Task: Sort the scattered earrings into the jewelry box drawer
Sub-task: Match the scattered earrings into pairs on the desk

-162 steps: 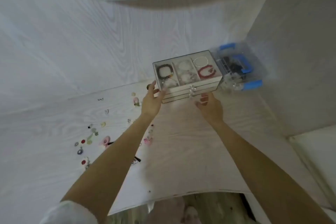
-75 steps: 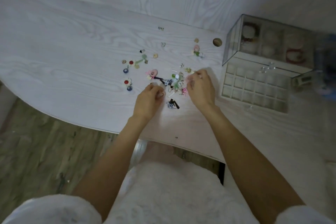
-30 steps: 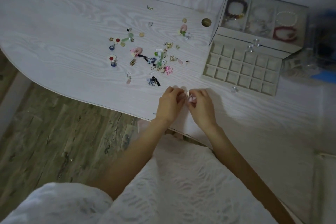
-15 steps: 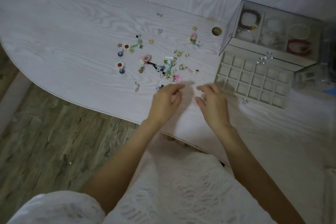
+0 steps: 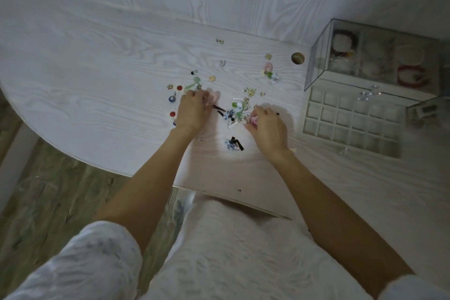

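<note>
While you look down from above, both of your hands reach into a loose scatter of small earrings lying on a pale wood-grain tabletop. Your left hand rests at the left side of the scatter with its fingers curled down toward a pink piece; whether it is actually pinching anything cannot be told. Your right hand sits at the right side of the scatter, fingers bent, with its fingertips on a small pink earring at the near edge of the cluster; the grip itself is hidden, so I cannot tell whether it holds that piece.

More earrings lie apart from the cluster: red and blue round ones to the left of your left hand, a blue-and-black one nearer to you between your wrists, and a pink and green group farther away.

To the right stands a clear jewelry box with bracelets blurred inside its top layer. Its drawer is pulled out toward you, a pale tray of small square compartments, well apart from both hands. A round hole shows in the tabletop just left of the box. Wooden floor is visible to the near left, and your white clothing fills the near edge.
</note>
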A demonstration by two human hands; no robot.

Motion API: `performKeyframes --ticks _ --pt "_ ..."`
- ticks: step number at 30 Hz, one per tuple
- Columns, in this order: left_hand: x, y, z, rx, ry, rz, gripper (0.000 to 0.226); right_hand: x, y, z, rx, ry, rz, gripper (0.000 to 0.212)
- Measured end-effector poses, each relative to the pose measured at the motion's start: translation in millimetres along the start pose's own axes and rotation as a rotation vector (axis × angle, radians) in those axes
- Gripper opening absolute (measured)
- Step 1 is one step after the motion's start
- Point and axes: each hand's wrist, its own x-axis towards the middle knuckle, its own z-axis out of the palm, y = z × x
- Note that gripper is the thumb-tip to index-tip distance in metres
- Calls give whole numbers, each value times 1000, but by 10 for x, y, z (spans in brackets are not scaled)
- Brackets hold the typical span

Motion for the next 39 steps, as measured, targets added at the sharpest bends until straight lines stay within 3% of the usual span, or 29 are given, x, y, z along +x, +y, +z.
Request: performKeyframes --ticks 3,7,10,18,23,28,33,39 --pt "13 16 -31 -54 -34 0 30 -13 30 14 97 20 76 31" --pt "-8 -108 -89 5 -53 85 27 -100 82 22 213 74 105 16" --pt "38 -155 -114 26 -86 55 30 -172 79 -2 240 61 119 12" --pt "65 -130 -91 21 -94 50 21 -175 78 21 219 58 30 21" --pt "-150 -2 -247 -255 32 35 10 -224 83 67 131 93 -54 13" --pt "-817 330 -142 -482 -50 162 15 -449 103 -19 308 171 -43 6" --pt "-1294 538 432 -327 -167 183 14 -945 366 15 359 109 20 4" --pt "-1485 615 793 -18 -114 295 20 -1195 550 42 374 48 111 9"
